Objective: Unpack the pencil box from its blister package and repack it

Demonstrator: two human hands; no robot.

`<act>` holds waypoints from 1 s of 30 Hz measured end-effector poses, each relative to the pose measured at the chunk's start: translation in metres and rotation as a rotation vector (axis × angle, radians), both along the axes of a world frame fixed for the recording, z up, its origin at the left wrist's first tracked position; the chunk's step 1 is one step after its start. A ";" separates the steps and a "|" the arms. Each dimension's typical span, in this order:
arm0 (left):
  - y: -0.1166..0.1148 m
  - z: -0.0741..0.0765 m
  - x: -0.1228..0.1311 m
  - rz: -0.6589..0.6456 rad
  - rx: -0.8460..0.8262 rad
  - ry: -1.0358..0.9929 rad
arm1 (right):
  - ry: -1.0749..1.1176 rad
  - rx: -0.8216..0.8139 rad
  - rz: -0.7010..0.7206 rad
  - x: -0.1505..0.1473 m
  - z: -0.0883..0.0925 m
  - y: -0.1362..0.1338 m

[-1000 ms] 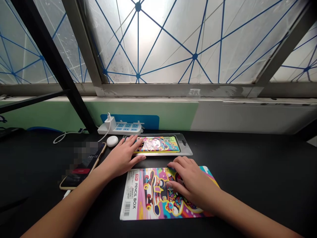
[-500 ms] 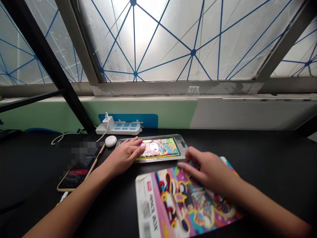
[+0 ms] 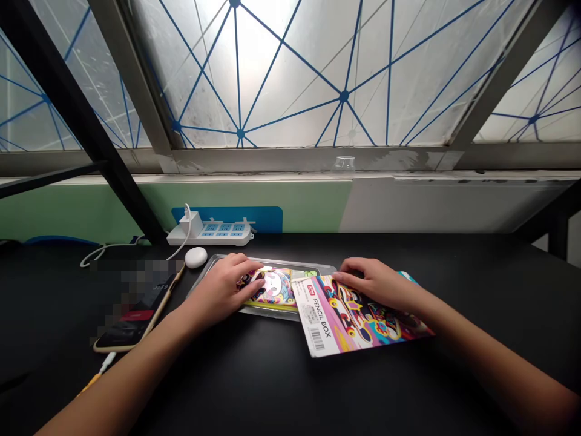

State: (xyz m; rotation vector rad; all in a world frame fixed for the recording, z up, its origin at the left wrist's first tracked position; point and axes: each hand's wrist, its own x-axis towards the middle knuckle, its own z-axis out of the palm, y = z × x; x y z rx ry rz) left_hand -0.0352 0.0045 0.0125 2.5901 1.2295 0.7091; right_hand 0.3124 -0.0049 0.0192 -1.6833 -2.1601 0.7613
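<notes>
A colourful pencil box (image 3: 272, 287) lies in a clear plastic tray (image 3: 313, 266) on the black table. My left hand (image 3: 229, 284) rests on the left part of the box and tray, thumb and fingers apart. In my right hand (image 3: 374, 280) is a bright cardboard insert (image 3: 358, 318) printed "PENCIL BOX", pinched near its upper edge. The card is tilted, and its left corner covers the right front part of the tray. Some of my right fingers are hidden behind the palm.
Left of the tray are a round white case (image 3: 196, 258) and a phone (image 3: 136, 312) with a cable plugged in. A white power strip (image 3: 222, 231) with a charger stands by the wall. A black metal post (image 3: 122, 181) rises at the back left.
My right hand has moved the cardboard insert away from me and lowered it, so it now overlaps the tray's right side. The tray has shifted slightly toward me under my left hand.
</notes>
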 end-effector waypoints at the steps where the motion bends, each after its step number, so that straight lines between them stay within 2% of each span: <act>1: 0.001 -0.001 0.000 -0.009 0.006 0.012 | 0.006 -0.003 0.002 -0.006 -0.001 -0.002; 5: 0.003 -0.003 -0.001 -0.046 -0.011 0.042 | 0.028 -0.039 -0.008 -0.004 -0.006 0.002; 11: 0.005 -0.003 -0.004 -0.048 -0.042 0.045 | -0.005 -0.102 -0.109 0.042 -0.014 0.027; 15: 0.007 -0.005 -0.008 -0.055 -0.051 0.033 | -0.008 -0.114 -0.141 0.057 -0.013 0.033; 24: 0.009 -0.003 -0.011 -0.071 -0.118 0.012 | 0.003 -0.097 -0.183 0.061 -0.005 0.031; 30: 0.003 -0.003 -0.009 -0.030 -0.118 0.009 | 0.044 -0.050 -0.214 0.045 0.001 0.021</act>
